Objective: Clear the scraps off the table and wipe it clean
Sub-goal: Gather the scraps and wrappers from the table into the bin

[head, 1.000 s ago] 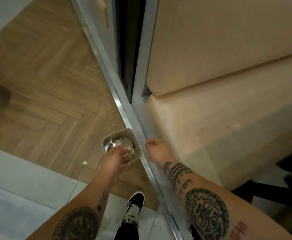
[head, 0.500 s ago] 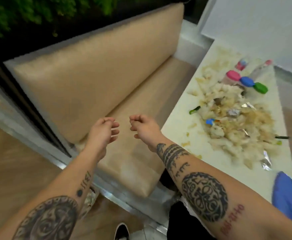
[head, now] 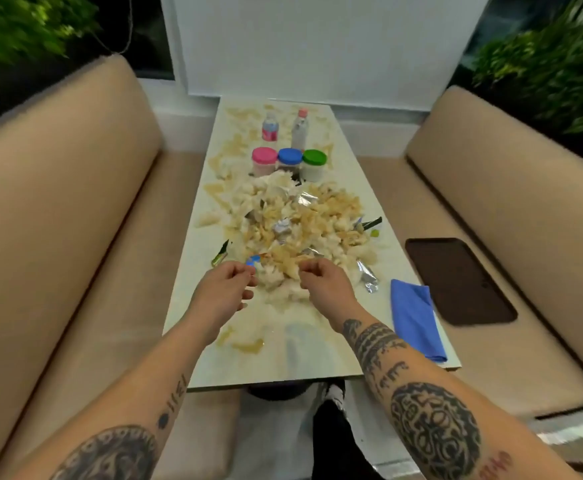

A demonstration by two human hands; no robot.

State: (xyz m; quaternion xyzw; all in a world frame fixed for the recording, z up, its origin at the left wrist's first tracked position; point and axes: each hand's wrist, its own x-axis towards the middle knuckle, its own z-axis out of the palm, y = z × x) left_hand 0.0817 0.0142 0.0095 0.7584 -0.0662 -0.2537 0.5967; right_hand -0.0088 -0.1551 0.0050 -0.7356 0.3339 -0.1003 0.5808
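The long table ran away between two tan seats, its far end blurry. A big heap of scraps covered the middle, its small bits hard to tell apart. Both hands, left and right, hung at the heap's near edge, fingers loosely curled, holding nothing. A folded blue cloth lay just right of the right hand

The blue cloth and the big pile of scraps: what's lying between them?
In the head view, a crumpled silver foil wrapper lies on the table between blue cloth and scrap pile.
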